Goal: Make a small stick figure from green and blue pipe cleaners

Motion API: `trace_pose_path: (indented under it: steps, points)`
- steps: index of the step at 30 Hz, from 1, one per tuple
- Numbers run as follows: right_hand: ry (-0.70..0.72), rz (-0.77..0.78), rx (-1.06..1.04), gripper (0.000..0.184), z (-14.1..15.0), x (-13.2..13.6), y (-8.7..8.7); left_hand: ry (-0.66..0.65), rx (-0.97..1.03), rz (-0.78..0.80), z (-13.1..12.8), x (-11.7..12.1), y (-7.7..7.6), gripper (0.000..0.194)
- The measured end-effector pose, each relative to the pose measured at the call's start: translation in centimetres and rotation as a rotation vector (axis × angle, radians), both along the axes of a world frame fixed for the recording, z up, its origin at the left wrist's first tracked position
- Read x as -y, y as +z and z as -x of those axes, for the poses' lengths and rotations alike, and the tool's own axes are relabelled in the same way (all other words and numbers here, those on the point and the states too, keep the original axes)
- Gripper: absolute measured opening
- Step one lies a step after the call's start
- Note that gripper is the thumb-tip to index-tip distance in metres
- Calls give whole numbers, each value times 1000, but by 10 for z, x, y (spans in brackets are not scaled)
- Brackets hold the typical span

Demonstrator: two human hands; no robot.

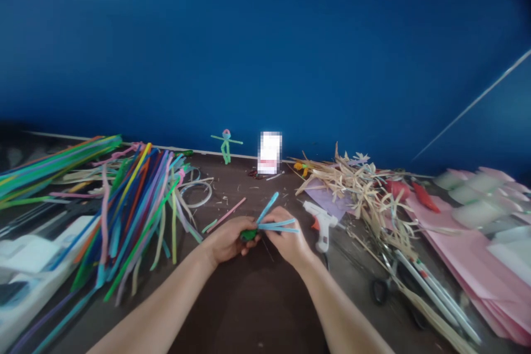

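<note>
Deep blue wall (265,50) rises behind a dark brown table (249,310); above it, the left grip (227,240) pinches a small green pipe-cleaner bundle (249,235), the right grip (286,235) pinching light blue pipe-cleaner strands (279,225).

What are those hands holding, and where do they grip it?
A pipe-cleaner bundle: the left hand grips its green end, the right hand its blue strands.

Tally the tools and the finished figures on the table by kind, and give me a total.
Hot glue gun: 1
Pair of scissors: 1
Pipe-cleaner stick figure: 1
Total: 3
</note>
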State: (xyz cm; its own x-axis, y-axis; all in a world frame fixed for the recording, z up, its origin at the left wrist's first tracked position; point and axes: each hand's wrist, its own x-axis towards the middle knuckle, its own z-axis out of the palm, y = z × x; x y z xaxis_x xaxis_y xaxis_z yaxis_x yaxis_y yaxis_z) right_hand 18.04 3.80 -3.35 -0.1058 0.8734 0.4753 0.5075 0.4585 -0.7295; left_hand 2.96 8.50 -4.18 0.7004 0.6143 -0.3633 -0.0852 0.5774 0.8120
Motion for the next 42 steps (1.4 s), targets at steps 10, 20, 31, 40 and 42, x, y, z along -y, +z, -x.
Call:
trace_pose_path:
  steps: [10,20,31,40,42]
  points:
    - [31,-19,15,12,2,0,4,35,56,4,1,-1,-3,8]
    - [85,-4,-14,11,0,3,6,-22,25,-28,3,0,2,10]
    - [69,-13,-75,10,1,2,4,1,90,70,1,-1,-1,7]
    - [75,-17,-65,11,1,2,2,-1,124,101,3,-3,-7,9]
    - [82,-22,-59,11,1,3,4,-4,136,100,3,-3,-6,8]
